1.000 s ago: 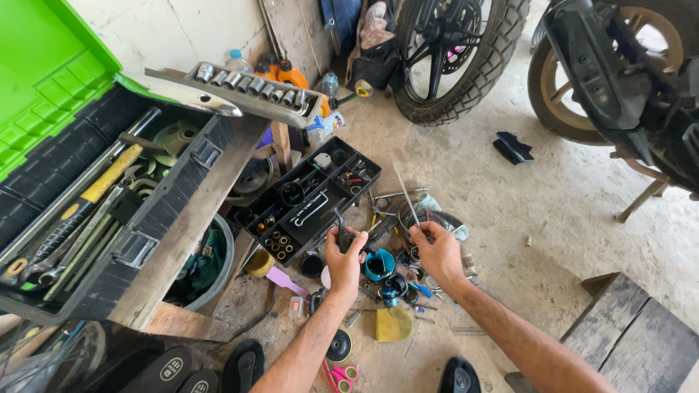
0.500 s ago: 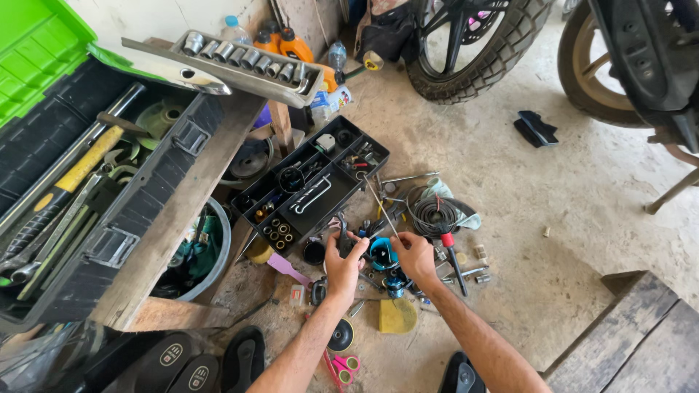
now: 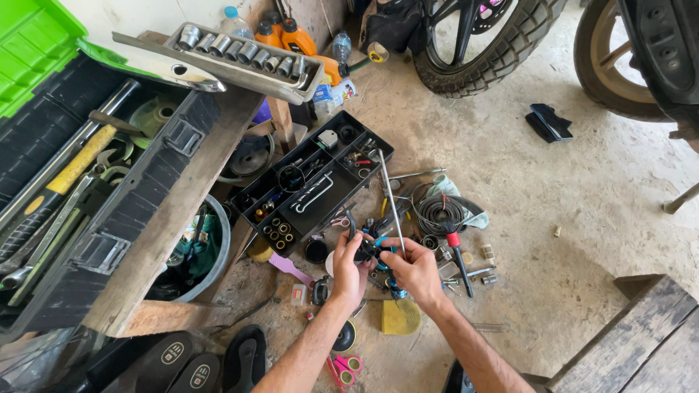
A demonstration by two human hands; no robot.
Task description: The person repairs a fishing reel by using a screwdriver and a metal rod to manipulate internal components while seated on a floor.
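Observation:
My left hand (image 3: pixel 349 268) and my right hand (image 3: pixel 416 271) meet low over a scatter of small parts on the concrete floor. The left hand's fingers pinch a small black part (image 3: pixel 368 250). My right hand grips a long thin metal rod (image 3: pixel 389 195) that slants up and away over the black compartment tray (image 3: pixel 313 182). A blue ring-shaped piece (image 3: pixel 384 244) shows between the two hands, and I cannot tell which hand bears it. Both forearms enter from the bottom edge.
A green-lidded toolbox (image 3: pixel 73 182) rests on a wooden bench (image 3: pixel 175 218) at left, with a socket rail (image 3: pixel 240 54) above. Nearby lie a cable coil (image 3: pixel 440 211), a red-tipped screwdriver (image 3: pixel 457 255), a yellow sponge (image 3: pixel 400 316), pink scissors (image 3: pixel 342 364). Motorcycle wheels (image 3: pixel 495 44) stand behind, a wooden block (image 3: pixel 641 342) at right.
My hands have drawn together, the right one moving left with the rod until it meets the left hand. The view has shifted slightly down and closer.

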